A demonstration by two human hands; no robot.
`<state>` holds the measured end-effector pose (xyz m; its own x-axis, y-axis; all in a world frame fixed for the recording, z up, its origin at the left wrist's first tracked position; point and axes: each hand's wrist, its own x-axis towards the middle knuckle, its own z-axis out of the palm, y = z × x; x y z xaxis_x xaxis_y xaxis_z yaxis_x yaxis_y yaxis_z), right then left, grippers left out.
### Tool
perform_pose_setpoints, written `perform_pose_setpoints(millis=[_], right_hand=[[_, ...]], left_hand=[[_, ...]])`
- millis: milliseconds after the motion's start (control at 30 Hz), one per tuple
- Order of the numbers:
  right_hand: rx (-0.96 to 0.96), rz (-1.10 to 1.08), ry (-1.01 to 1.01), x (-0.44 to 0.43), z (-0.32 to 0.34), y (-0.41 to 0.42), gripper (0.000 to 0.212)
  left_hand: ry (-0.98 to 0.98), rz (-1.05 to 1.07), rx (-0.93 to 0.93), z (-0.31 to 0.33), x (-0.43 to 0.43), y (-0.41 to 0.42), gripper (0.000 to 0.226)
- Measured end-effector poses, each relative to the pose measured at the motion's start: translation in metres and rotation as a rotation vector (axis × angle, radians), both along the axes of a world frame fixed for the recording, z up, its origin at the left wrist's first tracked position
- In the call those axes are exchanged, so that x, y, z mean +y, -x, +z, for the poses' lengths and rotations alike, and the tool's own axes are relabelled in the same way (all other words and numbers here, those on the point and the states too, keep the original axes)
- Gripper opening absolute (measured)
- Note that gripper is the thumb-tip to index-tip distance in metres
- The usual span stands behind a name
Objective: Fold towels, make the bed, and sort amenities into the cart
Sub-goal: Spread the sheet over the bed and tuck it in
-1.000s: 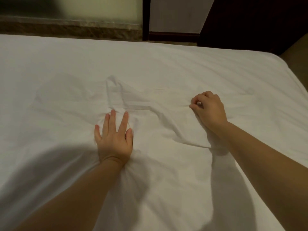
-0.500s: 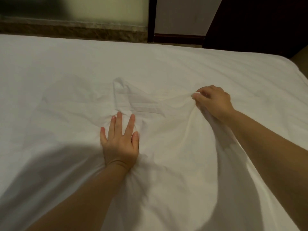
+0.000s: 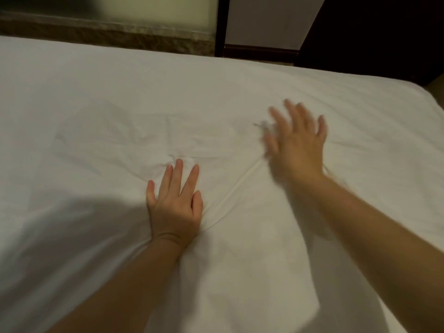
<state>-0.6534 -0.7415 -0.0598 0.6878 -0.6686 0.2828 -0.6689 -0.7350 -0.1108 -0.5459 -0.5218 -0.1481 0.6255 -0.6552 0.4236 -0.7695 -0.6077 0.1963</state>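
A white bed sheet (image 3: 240,87) covers the whole mattress and fills most of the view. My left hand (image 3: 175,203) presses flat on it near the middle, fingers straight and spread, with small wrinkles bunched at the fingertips. My right hand (image 3: 298,140) is to the right and a little farther away, fingers spread and straight, blurred by motion, over the sheet. A long crease (image 3: 235,188) runs diagonally between the two hands. Neither hand holds any cloth.
The far edge of the bed meets a brown stone ledge (image 3: 108,37) under a pale frosted panel. A dark frame post (image 3: 222,25) and dark furniture (image 3: 374,32) stand at the back right. The bed's right corner (image 3: 430,97) drops to a tan floor.
My right hand has let go of the pinched fold of sheet, opened its fingers and swept over the cloth. The raised fold has dropped flatter. My left hand stays pressed in place.
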Motion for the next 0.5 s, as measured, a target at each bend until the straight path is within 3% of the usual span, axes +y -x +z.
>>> perform_pose_setpoints(millis=[67, 167, 333, 433, 500], right_hand=[[0.177, 0.118, -0.05, 0.043, -0.009, 0.024, 0.055], [0.392, -0.087, -0.342, 0.06, -0.024, 0.058, 0.063], [0.458, -0.169, -0.355, 0.077, -0.01, 0.08, 0.064], [0.468, -0.273, -0.408, 0.119, -0.007, 0.156, 0.061], [0.439, -0.35, -0.423, 0.145, -0.007, 0.206, 0.06]], left_hand=[[-0.05, 0.009, 0.047, 0.0, -0.001, -0.001, 0.051], [-0.151, 0.014, 0.181, 0.004, -0.001, 0.0, 0.056], [-0.299, -0.019, 0.281, 0.027, -0.002, -0.002, 0.063], [-0.431, -0.124, 0.23, 0.036, 0.035, 0.015, 0.063], [-0.401, -0.15, 0.246, 0.04, 0.078, 0.047, 0.062]])
